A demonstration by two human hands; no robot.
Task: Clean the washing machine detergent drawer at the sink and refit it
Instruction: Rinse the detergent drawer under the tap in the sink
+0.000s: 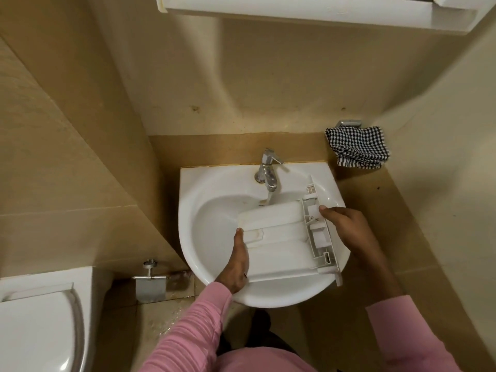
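Note:
A white plastic detergent drawer (279, 234) lies upside down over the white sink (196, 200), with its front panel toward the right. My left hand (237, 261) grips the drawer's left edge, thumb on top. The front panel's right side is held by my right hand (342, 220), thumb pressed on the panel's inner face. A chrome tap (267, 170) stands at the back of the sink, and a thin stream of water falls from it just behind the drawer's far edge.
A black-and-white checked cloth (358, 147) hangs from a chrome holder on the right wall. A white cabinet (308, 9) juts out overhead. A toilet (40, 318) stands at lower left, with a chrome paper holder (150, 284) beside it.

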